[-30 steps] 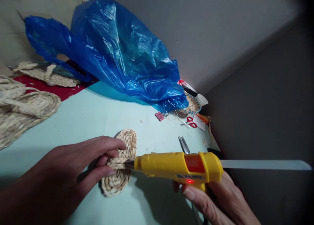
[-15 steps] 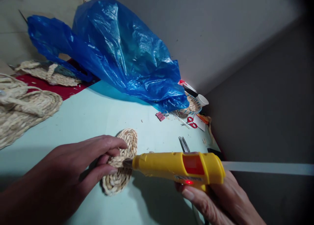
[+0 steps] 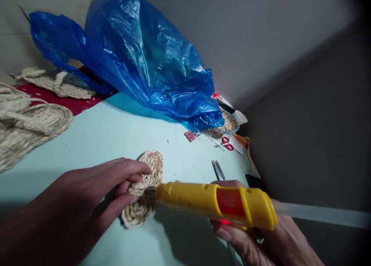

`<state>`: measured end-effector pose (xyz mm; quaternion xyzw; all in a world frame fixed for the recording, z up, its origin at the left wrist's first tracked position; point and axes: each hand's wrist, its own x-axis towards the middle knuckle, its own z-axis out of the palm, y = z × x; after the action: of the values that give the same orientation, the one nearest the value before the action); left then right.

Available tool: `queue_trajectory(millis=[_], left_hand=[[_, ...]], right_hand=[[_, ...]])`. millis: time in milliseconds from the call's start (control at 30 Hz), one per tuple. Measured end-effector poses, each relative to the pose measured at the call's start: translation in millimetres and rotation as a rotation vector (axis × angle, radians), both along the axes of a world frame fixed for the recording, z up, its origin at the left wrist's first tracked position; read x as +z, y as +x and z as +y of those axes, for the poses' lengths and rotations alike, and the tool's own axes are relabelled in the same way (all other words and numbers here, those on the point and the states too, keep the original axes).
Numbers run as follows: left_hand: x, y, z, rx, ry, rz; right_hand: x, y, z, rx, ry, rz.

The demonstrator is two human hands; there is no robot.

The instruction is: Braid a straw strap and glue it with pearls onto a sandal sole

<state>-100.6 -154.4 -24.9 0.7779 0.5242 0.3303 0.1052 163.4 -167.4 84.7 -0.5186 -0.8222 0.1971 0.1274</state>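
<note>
My right hand [image 3: 246, 241] is wrapped round the handle of a yellow glue gun [image 3: 188, 196], which has a red window, a red light and a pale glue stick [image 3: 324, 215] out of its rear. Its metal nozzle points left and meets the middle of a small braided straw slipper sole [image 3: 155, 166]; I cannot tell whether glue is coming out. From the left, my left hand [image 3: 92, 192] closes its thumb and fingers on a braided strip lying across that sole. The palm side of this hand is hidden.
A big blue plastic bag [image 3: 145, 61] stands at the back. Larger straw slippers [image 3: 37, 130] lie at left, partly on red cloth [image 3: 78, 105]. Red-handled scissors [image 3: 227, 143], a pink binder clip [image 3: 189, 136], a woven basket [image 3: 230, 123] and metal tweezer-like tips [image 3: 218, 169] lie at right.
The glue gun's rear has swung slightly down and to the right with my right hand, while its nozzle stays at the sole. My left hand keeps its grip.
</note>
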Motion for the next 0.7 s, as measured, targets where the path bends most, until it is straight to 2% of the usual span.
queue_trajectory(millis=[133,333,533,700], left_hand=[[1.4,1,0,0.023,-0.025,-0.01],[2.6,1,0,0.021,-0.035,-0.019],[-0.1,1,-1,0.039,-0.085,-0.047],[-8.0,-5,2,0.007,-0.043,-0.01]], right_hand=[[-2.2,-1,3,0.058,-0.029,-0.016],[-4.2,-2,5,0.087,0.011,-0.011],[-0.1,2,1,0.086,0.097,-0.167],[4.4,0,1,0.052,0.117,-0.073]])
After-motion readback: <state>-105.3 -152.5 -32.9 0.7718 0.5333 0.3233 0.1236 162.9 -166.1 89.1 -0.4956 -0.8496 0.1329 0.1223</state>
